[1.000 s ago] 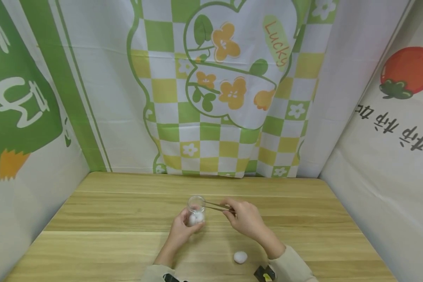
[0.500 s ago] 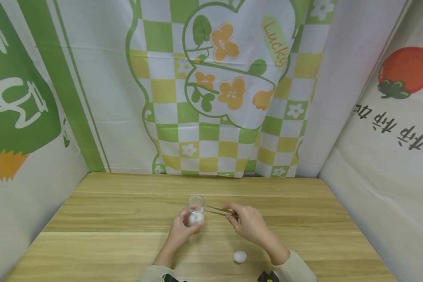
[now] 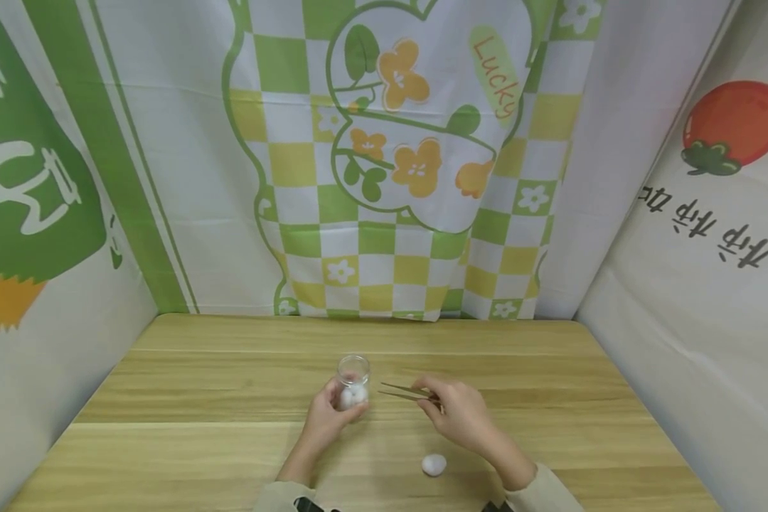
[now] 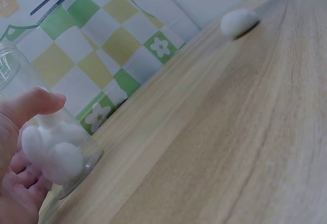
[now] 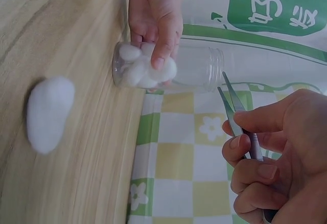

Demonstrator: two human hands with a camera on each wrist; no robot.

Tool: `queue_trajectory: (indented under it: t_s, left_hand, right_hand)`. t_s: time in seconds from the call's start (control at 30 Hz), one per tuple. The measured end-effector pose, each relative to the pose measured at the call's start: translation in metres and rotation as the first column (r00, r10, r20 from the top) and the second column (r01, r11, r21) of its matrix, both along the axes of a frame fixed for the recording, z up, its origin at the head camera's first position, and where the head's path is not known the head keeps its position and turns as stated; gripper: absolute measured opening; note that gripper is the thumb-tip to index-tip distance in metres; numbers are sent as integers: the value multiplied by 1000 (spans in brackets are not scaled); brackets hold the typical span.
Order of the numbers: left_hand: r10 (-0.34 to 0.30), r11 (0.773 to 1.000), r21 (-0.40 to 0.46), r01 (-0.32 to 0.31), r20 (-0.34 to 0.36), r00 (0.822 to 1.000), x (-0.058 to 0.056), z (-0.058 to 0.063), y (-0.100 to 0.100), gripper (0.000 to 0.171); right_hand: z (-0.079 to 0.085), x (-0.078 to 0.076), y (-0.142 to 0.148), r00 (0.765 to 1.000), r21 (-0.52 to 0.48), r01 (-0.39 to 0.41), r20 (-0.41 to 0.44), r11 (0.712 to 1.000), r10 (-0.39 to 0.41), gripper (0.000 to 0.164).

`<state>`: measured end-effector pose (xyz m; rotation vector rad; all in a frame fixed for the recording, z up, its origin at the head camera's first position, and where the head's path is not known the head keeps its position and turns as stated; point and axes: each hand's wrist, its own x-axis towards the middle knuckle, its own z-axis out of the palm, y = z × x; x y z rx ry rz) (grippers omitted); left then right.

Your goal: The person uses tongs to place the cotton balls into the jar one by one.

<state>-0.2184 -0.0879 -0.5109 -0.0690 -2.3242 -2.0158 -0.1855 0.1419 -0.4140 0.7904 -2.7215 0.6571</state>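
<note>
My left hand [image 3: 325,418] grips a clear, open-topped jar [image 5: 196,63] around its lower half, and the jar stands upright on the table. Several white cotton balls [image 4: 61,155] fill its bottom part. To the right of the jar my right hand [image 3: 462,412] holds a pair of metal tweezers [image 5: 236,109] between thumb and fingers. The tweezers' tips are apart, with nothing between them, and point toward the jar. One loose cotton ball [image 3: 434,465] lies on the table in front of the right forearm.
The wooden table [image 3: 198,384] spreads out around both hands. A checked green, yellow and white curtain [image 3: 384,270] hangs behind its far edge. Printed cloth walls [image 3: 697,306] close in both sides.
My right hand has drawn the tweezers away from the jar's mouth, to the right and slightly nearer me. The left hand keeps its hold on the jar; the loose cotton ball lies unmoved.
</note>
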Motion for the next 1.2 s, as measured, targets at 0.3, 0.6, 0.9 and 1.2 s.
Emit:
queue_trajectory:
  t_s: [0.3,0.6,0.9,1.2]
  left_hand:
    - [-7,1000,-6,7,-4,1000,0,1,0,49]
    - [-5,1000,-12,5,-4,1000,0,1,-1,49]
    - [1,1000,-13,-1,-4,1000,0,-1,-1,51]
    - [-17,999,-29,14,-118,993,1,-3,-3,49]
  right_hand:
    - [3,1,8,1000,9,16,10,1000,-16,19]
    - [-2,1,18,1000,27,-9,-21,1000,9,18]
    - [-5,4,26,998,49,-57,21,997,56,19]
    - [-7,5,32,998,67,-53,22,996,51,21]
